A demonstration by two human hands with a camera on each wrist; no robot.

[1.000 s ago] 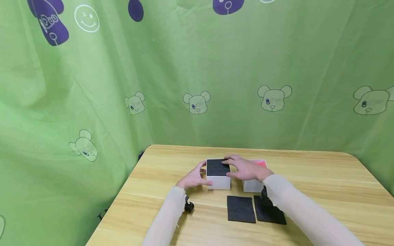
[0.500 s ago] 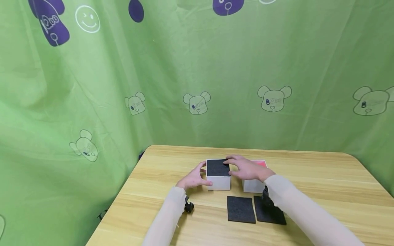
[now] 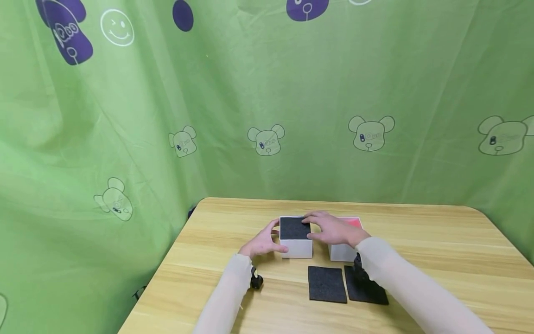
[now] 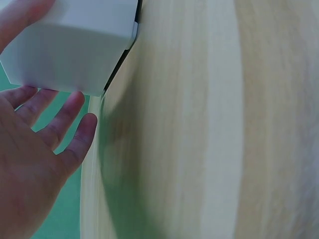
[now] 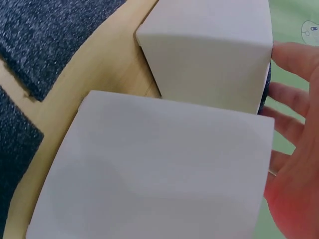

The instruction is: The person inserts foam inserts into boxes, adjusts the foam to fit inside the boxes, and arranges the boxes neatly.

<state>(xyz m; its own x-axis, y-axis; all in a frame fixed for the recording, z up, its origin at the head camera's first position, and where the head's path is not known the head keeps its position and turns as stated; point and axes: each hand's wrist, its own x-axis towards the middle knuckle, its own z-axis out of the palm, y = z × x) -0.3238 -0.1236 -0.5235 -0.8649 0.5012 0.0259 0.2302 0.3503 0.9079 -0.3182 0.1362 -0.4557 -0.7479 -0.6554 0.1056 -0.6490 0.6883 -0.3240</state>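
A white square box stands on the table, a black felt-like pad lying level in its top. My left hand holds the box at its left side, thumb on the front face and fingers along the side. In the left wrist view, those fingertips touch the box's white wall. My right hand reaches over from the right. Its extended fingers rest on the pad's right edge, and the thumb lies near the front right corner. What is under the pad is hidden.
A second white box with a red inside stands just right of the first, partly under my right forearm. Two loose black pads lie in front of them, the right one partly covered by the sleeve. A green curtain hangs behind the table.
Almost nothing differs. My right hand shifts slightly right and then back left over the pad, while my left hand and both boxes stay in place.
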